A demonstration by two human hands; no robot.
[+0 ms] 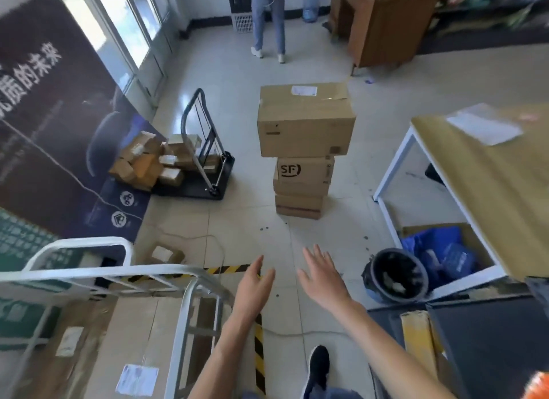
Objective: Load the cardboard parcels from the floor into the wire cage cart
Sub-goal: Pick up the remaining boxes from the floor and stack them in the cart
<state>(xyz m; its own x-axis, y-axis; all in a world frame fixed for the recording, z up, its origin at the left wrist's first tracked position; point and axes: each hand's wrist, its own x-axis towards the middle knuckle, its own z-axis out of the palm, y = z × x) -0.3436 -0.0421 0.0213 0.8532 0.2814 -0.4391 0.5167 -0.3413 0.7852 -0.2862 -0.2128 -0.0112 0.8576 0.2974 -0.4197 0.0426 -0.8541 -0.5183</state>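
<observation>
Head view. Both hands are empty: we log the left hand (255, 285) and right hand (322, 275) held wide, fingers straight, palms facing each other, just right of the wire cage cart (190, 283) rail. We judge the spread is set for the broad top parcel (306, 122). That parcel sits well beyond the cart, to its right, overhanging the SF parcel (303, 174) stacked on the floor (237, 226). Inside the cart, loaded parcels (133, 324) lie flat.

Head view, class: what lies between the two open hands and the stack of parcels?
In the head view, only floor tiles with small dark specks lie between the left hand, the right hand and the parcel stack.
</observation>
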